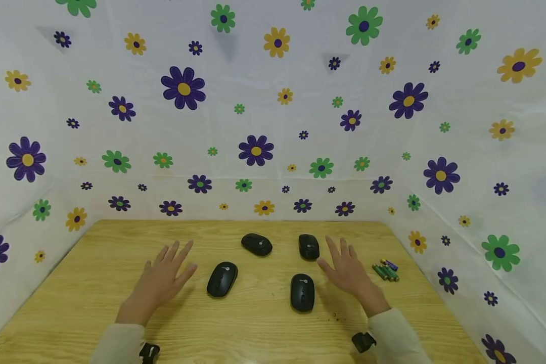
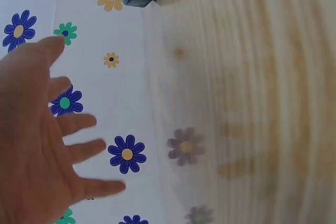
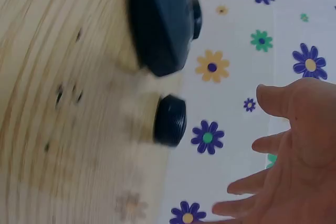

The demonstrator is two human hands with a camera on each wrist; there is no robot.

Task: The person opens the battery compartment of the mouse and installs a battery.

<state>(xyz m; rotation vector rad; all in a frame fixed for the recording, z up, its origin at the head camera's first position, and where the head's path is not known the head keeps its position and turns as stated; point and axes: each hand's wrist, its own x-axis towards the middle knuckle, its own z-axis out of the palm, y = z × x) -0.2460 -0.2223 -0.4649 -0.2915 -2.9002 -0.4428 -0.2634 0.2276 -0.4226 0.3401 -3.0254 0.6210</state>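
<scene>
Several black computer mice are spread over the wooden table. My left hand is spread above the table's left part, holding nothing, with the left front mouse nearest to it. To the right, my right hand also has its fingers apart and nothing in its grasp. Its thumb is beside the right back mouse; whether they touch I cannot tell. Closer to me lies the right front mouse, and at the back middle is another mouse. Both wrist views show the left hand and right hand with extended fingers.
Several green batteries and a purple one lie together on the right. Small dark specks mark the wooden table near the right wrist. A white flowered cloth stands around the table's back and sides.
</scene>
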